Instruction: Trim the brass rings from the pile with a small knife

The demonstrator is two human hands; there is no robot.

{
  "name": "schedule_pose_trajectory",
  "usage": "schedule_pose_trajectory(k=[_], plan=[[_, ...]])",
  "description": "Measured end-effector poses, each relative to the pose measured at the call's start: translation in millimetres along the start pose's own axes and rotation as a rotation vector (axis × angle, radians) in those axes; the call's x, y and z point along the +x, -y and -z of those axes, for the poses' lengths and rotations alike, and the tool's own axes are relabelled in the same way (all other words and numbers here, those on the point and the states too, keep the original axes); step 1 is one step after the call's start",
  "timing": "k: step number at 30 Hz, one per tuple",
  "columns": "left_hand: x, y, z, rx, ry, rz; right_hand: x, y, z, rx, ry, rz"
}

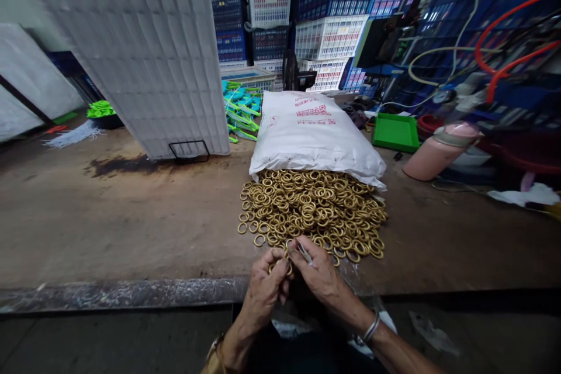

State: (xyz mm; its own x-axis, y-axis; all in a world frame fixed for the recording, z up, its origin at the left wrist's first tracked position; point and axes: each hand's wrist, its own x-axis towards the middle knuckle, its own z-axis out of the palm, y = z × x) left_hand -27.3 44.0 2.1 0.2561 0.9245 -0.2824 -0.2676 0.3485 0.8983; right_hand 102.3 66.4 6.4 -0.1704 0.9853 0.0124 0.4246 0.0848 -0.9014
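Note:
Close to the table's front edge, my left hand [263, 285] is closed around brass-coloured rings [283, 269]. Its thumb and fingers pinch them. My right hand [322, 273] meets it fingertip to fingertip, also closed, with a thin silvery strip-like piece [305, 254] sticking out between thumb and fingers; its exact kind I cannot make out. One more ring [288, 244] shows at the right fingertips, and whether they grip it is unclear. Just beyond both hands spreads a heap of brass-coloured rings [307, 207], spilling from under a white woven sack [307, 134] with red print.
A tall white ribbed panel [153, 58] stands at the left on a black wire stand [189, 151]. Green and teal plastic pieces [241, 108] lie behind it. To the right are a green tray [395, 131] and a tilted pink cylinder [440, 149]. Stacked crates [331, 38] fill the back.

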Motion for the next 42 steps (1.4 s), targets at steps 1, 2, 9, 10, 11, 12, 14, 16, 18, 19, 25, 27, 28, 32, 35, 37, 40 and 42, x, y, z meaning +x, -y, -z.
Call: schedule_pose_trajectory(k=[1, 2, 9, 10, 11, 12, 14, 16, 18, 19, 25, 27, 28, 32, 35, 37, 40, 42], plan=[[0, 1, 0.5, -0.024, 0.016, 0.014, 0, 0, 0, 0.001, -0.002, -0.001], [1, 2, 0.9, -0.05, 0.025, 0.018, 0, 0, 0, 0.004, -0.004, 0.0], [1, -1, -3.8, -0.14, -0.03, 0.012, -1, 1, -1, -0.008, -0.031, 0.012], [1, -1, -4.6, -0.148, -0.044, 0.019, 0, 0, -1, -0.013, -0.033, 0.012], [1, -1, -4.9, -0.155, -0.057, 0.024, 0, -1, -1, -0.015, -0.035, 0.01], [1, -1, -4.8, -0.157, -0.068, 0.03, 0, -2, -1, -0.016, -0.04, 0.007], [2, 1, -3.2, -0.143, -0.082, 0.024, 0, -5, 0, -0.039, -0.062, 0.004], [3, 2, 0.1, -0.11, -0.088, -0.012, -1, -7, 1, -0.113, -0.076, 0.01], [4, 4, 3.7, -0.071, -0.091, -0.048, -4, -9, 1, -0.234, -0.074, 0.039], [5, 4, 5.2, -0.052, -0.092, -0.063, -5, -9, 2, -0.29, -0.061, 0.061], [5, 4, 7.0, 0.007, -0.113, -0.087, -10, -6, 3, -0.464, 0.075, 0.14], [4, 3, 5.9, 0.012, -0.113, -0.102, -10, -7, 2, -0.513, 0.079, 0.143], [4, 3, 5.3, 0.014, -0.111, -0.109, -9, -7, 2, -0.535, 0.078, 0.149], [4, 3, 4.2, 0.019, -0.122, -0.129, -9, -11, -1, -0.587, 0.091, 0.145], [4, 6, 5.5, 0.024, -0.13, -0.126, -9, -13, -3, -0.609, 0.12, 0.118], [2, 7, 7.1, 0.017, -0.132, -0.11, -8, -16, -3, -0.613, 0.137, 0.106], [-7, 5, 9.1, -0.007, -0.098, -0.128, -7, -20, 0, -0.584, 0.145, 0.11], [-14, 2, 9.3, -0.039, -0.041, -0.156, -5, -22, 2, -0.517, 0.118, 0.114]])
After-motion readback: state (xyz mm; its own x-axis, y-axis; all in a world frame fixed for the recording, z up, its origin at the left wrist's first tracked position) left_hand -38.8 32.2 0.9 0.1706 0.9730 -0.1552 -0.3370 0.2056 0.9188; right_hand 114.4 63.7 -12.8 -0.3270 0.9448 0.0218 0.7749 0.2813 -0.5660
